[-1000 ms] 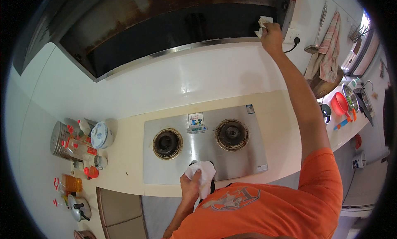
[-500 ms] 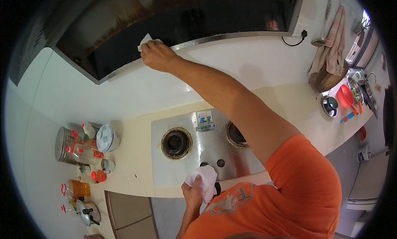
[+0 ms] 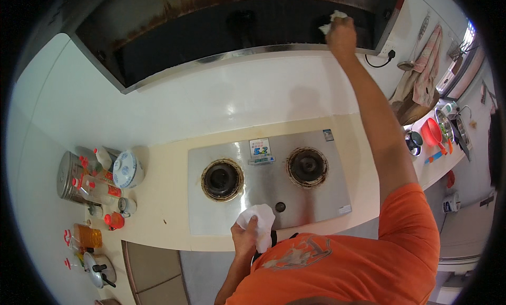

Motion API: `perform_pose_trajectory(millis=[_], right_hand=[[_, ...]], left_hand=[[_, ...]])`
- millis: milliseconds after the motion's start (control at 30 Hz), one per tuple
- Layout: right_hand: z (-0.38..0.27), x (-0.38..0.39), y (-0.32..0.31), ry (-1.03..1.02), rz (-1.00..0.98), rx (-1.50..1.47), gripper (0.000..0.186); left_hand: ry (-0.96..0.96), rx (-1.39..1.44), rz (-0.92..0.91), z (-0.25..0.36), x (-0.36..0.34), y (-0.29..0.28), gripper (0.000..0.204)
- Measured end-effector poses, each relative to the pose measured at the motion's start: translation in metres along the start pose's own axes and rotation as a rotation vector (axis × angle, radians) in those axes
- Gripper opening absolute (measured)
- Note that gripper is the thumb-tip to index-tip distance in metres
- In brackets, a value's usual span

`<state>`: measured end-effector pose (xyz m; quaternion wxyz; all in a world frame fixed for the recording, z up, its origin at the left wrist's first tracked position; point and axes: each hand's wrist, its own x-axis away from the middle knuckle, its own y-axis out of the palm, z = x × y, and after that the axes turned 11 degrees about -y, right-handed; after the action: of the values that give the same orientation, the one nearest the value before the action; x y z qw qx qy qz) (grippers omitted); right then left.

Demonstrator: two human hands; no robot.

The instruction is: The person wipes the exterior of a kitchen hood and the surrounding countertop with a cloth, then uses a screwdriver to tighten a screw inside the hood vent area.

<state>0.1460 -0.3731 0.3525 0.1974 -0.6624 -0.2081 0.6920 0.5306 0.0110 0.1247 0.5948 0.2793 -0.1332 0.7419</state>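
Note:
With my right arm stretched up, my right hand (image 3: 343, 37) presses a crumpled white tissue (image 3: 328, 26) near the right end of the dark, greasy range hood (image 3: 284, 21). Low in front of my body, my left hand (image 3: 245, 239) grips a wad of white tissues (image 3: 260, 219), its thumb lying on top. That wad hangs over the front edge of a steel gas stove (image 3: 258, 186). Two round burners show on the stove, the left burner (image 3: 222, 179) and the right burner (image 3: 307, 168), both without pots.
Bottles, a lidded blue-and-white pot (image 3: 128, 169) and a pressure cooker (image 3: 100, 269) crowd the counter's left end. At the right are a red colander (image 3: 432, 132), a metal bowl and a sink. A ladle (image 3: 414, 52) and a cloth (image 3: 428, 68) hang on the wall beside a plugged cord.
My right hand has swept the tissue from the hood's left part along to its right end. The left hand stays low with its tissues, and the right burner has come into full view.

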Motion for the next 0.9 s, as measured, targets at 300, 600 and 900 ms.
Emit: perform_pose_trajectory(millis=[300,600,900], right_hand=[[-0.262,-0.009,0.022,-0.708,0.054,-0.196,0.025],[-0.213,-0.037,-0.002,-0.487,0.095,-0.145,0.033],[-0.222,-0.063,-0.039,-0.42,-0.107,-0.133,0.054]], left_hand=[[0.014,0.043,-0.052,0.002,-0.007,-0.018,0.025],[-0.015,0.069,-0.107,0.003,-0.017,-0.037,0.026],[0.0,0.025,-0.101,0.017,-0.024,-0.04,0.026]])
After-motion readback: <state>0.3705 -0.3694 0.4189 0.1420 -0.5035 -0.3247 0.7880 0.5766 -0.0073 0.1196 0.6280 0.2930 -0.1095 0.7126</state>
